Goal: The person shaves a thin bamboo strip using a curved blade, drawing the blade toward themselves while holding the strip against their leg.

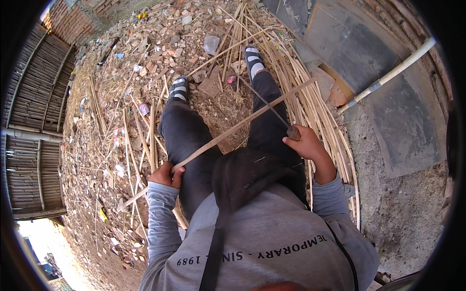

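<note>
My left hand (166, 175) is closed around a long, pale bamboo strip (228, 132) near its lower left end. The strip slants up to the right across both my thighs, and its short tail sticks out past my left wrist. My right hand (309, 145) grips the round wooden handle (293, 133) of a long-bladed knife. Its thin, dark blade (264, 101) points away to the upper left and crosses the strip over my right thigh. From this angle I cannot tell whether blade and strip touch.
Many split bamboo strips (323, 126) lie along my right leg, with more (151, 131) on the left. Rubble and litter (116, 106) cover the ground. Dark sheets (403, 121) and a pale pole (393, 72) are at the right; a bamboo-slat wall (34, 82) stands at the left.
</note>
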`<action>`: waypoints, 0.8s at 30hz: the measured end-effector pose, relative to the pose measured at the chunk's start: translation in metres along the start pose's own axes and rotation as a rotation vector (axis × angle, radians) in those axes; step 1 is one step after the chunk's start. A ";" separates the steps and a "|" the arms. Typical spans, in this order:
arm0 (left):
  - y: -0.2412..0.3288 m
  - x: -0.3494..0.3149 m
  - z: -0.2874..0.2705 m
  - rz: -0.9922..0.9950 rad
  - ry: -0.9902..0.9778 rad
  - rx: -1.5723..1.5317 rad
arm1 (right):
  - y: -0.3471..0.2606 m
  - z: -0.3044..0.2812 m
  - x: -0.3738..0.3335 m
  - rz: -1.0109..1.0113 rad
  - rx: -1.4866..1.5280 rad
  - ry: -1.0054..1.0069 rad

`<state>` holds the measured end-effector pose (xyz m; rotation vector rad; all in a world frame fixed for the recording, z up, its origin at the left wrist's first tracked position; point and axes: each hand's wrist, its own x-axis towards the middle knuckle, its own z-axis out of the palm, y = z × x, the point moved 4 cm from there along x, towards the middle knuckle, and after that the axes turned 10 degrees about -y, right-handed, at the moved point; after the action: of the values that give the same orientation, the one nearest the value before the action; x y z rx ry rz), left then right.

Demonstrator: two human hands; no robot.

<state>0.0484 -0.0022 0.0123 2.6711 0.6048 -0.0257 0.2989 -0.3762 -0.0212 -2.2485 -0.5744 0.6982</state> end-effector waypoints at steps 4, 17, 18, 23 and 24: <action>0.002 0.000 -0.001 -0.001 0.007 0.012 | 0.003 0.002 0.001 0.004 0.027 -0.010; -0.003 0.001 0.003 0.015 0.001 0.014 | 0.005 0.008 0.001 -0.011 0.081 0.007; -0.002 0.001 0.002 0.023 0.004 0.012 | 0.005 0.008 0.001 -0.007 0.086 0.005; -0.002 0.002 0.003 0.024 0.008 0.011 | 0.003 0.008 -0.001 -0.032 0.085 0.030; -0.003 0.002 0.003 0.020 0.008 0.015 | 0.002 0.008 -0.001 -0.044 0.080 0.043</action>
<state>0.0489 -0.0002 0.0081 2.6930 0.5829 -0.0141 0.2937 -0.3741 -0.0270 -2.1645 -0.5640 0.6386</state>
